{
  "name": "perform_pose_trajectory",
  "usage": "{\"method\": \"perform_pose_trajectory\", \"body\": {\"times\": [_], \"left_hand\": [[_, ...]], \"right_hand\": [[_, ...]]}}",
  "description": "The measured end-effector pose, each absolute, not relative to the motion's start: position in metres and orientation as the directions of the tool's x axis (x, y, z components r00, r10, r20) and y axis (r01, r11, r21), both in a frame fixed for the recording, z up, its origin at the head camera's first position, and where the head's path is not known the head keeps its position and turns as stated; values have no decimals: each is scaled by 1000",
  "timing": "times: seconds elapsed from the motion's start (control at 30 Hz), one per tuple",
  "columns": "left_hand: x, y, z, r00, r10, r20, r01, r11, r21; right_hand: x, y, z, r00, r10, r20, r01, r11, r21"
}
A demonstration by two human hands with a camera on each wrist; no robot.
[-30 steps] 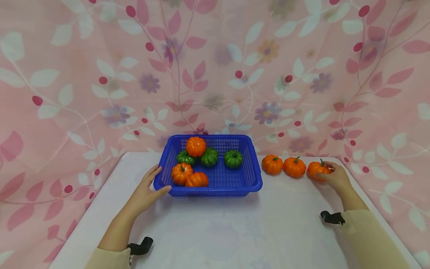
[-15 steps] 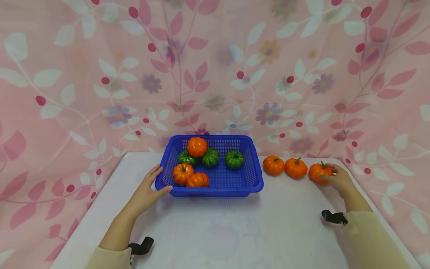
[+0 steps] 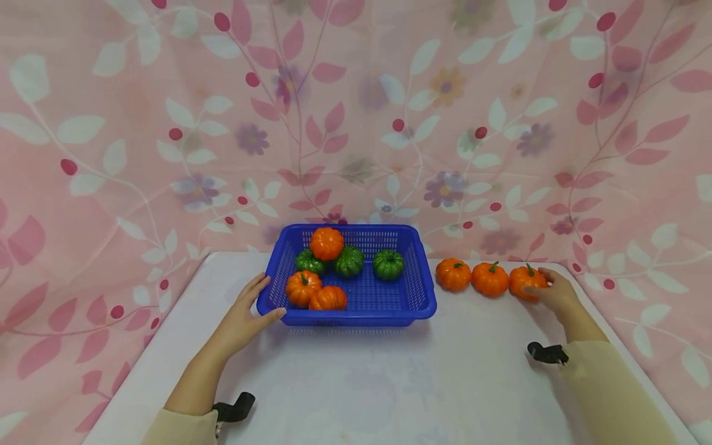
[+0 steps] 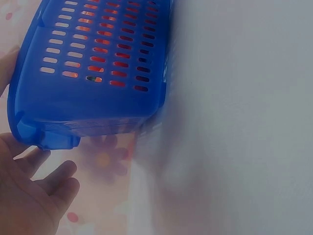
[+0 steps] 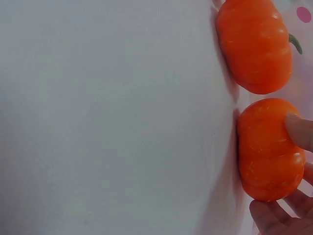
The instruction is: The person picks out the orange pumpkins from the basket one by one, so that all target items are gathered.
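My right hand (image 3: pixel 558 293) grips an orange pumpkin (image 3: pixel 525 282) on the white table, the rightmost of three in a row. In the right wrist view the thumb (image 5: pixel 299 129) presses one side of that pumpkin, and the other fingers lie along its far side and end. The neighbouring pumpkin (image 5: pixel 257 46) is close but apart. Against the left end of a blue plastic basket (image 3: pixel 386 314) rests my left hand (image 3: pixel 245 318), fingers spread and loosely extended at the rim. Inside the basket are several pumpkins, orange (image 3: pixel 326 244) and green (image 3: pixel 388 265).
Two more orange pumpkins, one nearer the basket (image 3: pixel 453 275) and one in the middle (image 3: pixel 489 279), stand between the basket and my right hand. A pink floral cloth (image 3: pixel 356 123) hangs behind the table (image 3: pixel 356 383). Black camera mounts (image 3: pixel 235 407) sit at both wrists.
My right hand and the pumpkin it grips have shifted slightly left, toward the middle pumpkin, over the last half second. The left hand and basket stay in place.
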State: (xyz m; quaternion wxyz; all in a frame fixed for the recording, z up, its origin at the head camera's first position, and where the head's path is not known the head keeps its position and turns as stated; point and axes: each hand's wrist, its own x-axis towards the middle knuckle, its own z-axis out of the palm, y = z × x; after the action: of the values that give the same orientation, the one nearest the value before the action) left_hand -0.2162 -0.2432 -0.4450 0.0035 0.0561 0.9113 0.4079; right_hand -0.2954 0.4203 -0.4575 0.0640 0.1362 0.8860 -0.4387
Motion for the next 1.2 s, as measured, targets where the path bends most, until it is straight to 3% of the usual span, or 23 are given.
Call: {"method": "perform_pose_trajectory", "body": {"times": [0.8,1.2], "left_hand": [[-214,-242,-445,-991,115,69,127,649,750],[-214,-241,-444,-992,109,58,115,641,759]], "right_hand": [[-297,423,-457,-957,198,-213,290,575,-765],[-282,417,-430,-954,185,-235,298,616,-729]]}}
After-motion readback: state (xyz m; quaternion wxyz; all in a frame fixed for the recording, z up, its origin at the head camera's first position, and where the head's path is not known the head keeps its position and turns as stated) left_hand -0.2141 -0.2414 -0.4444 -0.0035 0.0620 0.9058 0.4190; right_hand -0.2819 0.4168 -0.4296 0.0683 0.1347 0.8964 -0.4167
